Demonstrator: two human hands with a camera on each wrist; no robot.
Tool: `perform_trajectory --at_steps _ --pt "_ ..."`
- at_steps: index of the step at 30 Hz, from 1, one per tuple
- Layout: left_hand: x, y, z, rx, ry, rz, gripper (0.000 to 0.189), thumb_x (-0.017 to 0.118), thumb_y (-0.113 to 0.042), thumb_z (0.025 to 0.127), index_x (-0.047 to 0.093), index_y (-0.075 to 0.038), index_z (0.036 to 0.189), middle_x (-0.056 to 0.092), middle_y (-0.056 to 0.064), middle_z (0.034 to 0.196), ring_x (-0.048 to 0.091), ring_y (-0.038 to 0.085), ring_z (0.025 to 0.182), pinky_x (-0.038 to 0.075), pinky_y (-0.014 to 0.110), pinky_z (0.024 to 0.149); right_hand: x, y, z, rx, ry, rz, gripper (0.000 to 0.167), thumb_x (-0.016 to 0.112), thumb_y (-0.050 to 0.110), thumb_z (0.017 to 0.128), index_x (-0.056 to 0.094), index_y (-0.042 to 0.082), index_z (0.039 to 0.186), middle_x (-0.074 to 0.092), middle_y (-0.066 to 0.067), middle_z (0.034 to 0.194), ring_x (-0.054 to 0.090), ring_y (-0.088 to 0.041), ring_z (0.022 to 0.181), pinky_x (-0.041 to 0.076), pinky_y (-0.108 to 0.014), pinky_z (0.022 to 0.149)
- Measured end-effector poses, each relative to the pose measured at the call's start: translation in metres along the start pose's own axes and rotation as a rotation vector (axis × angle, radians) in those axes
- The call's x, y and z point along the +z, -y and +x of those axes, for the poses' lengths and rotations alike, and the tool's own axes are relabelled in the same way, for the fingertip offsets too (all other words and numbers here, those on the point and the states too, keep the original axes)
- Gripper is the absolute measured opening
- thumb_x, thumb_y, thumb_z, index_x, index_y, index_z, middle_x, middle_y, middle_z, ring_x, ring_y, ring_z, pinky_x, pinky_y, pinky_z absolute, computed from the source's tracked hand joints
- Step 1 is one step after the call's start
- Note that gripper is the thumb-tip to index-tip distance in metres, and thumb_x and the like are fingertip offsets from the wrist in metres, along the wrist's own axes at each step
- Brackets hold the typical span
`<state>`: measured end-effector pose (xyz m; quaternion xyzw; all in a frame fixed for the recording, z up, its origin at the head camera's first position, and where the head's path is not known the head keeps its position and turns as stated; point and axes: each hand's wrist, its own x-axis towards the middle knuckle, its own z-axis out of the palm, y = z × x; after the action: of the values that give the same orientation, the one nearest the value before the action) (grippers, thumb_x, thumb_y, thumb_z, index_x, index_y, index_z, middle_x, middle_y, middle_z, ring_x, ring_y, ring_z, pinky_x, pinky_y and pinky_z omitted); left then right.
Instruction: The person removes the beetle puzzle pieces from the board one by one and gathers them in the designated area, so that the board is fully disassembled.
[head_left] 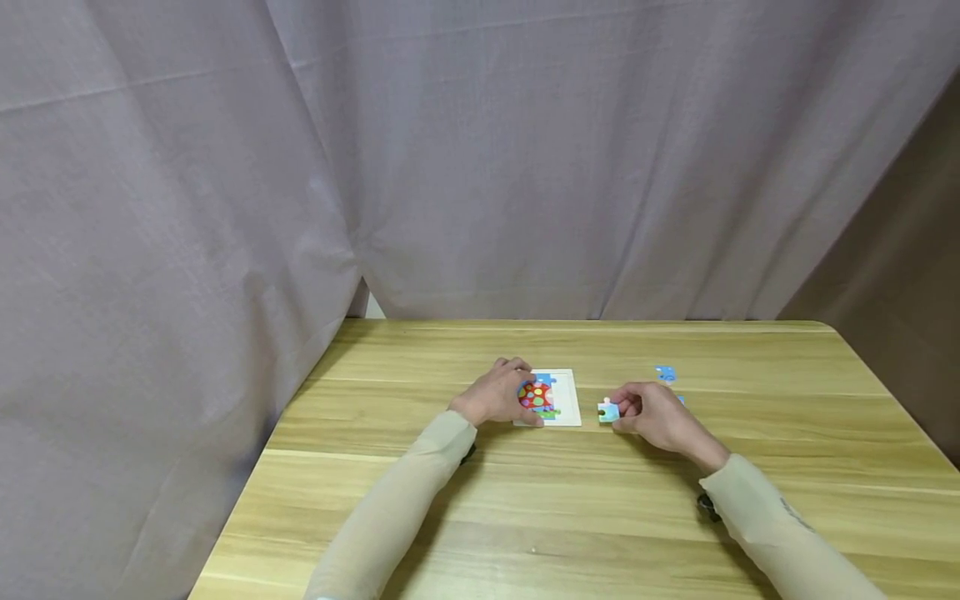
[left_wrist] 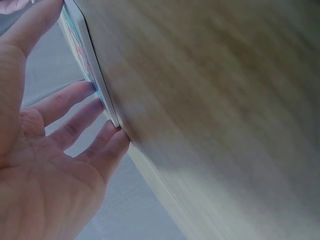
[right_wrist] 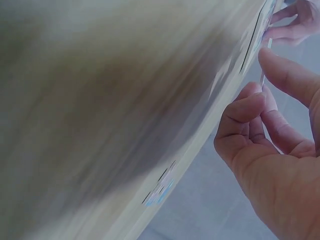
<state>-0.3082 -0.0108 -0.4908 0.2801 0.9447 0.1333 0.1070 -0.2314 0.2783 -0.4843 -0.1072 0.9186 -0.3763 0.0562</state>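
Note:
A square jigsaw tray [head_left: 567,404] with a white border lies on the table, its left part filled by a red, dotted picture on blue and green. My left hand [head_left: 501,393] rests over its left side. In the left wrist view the fingertips [left_wrist: 89,89] touch the tray [left_wrist: 94,57], and the thumb reaches its near end. Just right of the tray, my right hand [head_left: 660,417] pinches a light blue and green puzzle piece [head_left: 611,412] between thumb and fingers. Edge-on, that piece [right_wrist: 262,79] is a thin strip in the right wrist view.
Loose blue puzzle pieces lie beyond the right hand, one [head_left: 665,372] farther back and another [head_left: 681,400] partly hidden by the hand. The wooden table [head_left: 525,517] ends at a grey curtain [head_left: 495,167] behind.

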Motion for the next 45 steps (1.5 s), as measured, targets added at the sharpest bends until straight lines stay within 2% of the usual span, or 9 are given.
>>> perform_trajectory --at_steps 16,25,45 --pt "-0.001 0.0 -0.001 0.009 -0.006 -0.006 0.08 0.091 -0.054 0.087 0.064 -0.016 0.153 0.052 -0.001 0.165 0.046 0.022 0.152 0.048 0.035 0.124 -0.025 -0.023 -0.028 0.043 -0.036 0.011 0.032 0.083 0.0 0.091 0.07 -0.01 0.119 0.07 -0.011 0.098 0.058 -0.01 0.084 0.051 -0.02 0.067" --pt "-0.001 -0.001 -0.002 0.005 0.004 -0.013 0.081 0.09 -0.054 0.088 0.063 -0.016 0.154 0.051 -0.002 0.166 0.045 0.022 0.153 0.048 0.036 0.125 -0.033 -0.042 -0.043 0.039 -0.076 -0.021 0.032 0.085 -0.002 0.088 0.071 -0.011 0.116 0.07 -0.011 0.096 0.055 -0.001 0.079 0.05 -0.018 0.067" --pt "-0.001 0.0 -0.001 0.014 -0.005 -0.032 0.081 0.092 -0.053 0.087 0.063 -0.016 0.154 0.052 -0.001 0.165 0.044 0.023 0.154 0.047 0.039 0.127 -0.055 -0.067 -0.063 0.076 -0.034 -0.078 0.028 0.082 0.0 0.089 0.071 -0.008 0.114 0.068 -0.008 0.096 0.053 -0.002 0.08 0.048 -0.02 0.068"
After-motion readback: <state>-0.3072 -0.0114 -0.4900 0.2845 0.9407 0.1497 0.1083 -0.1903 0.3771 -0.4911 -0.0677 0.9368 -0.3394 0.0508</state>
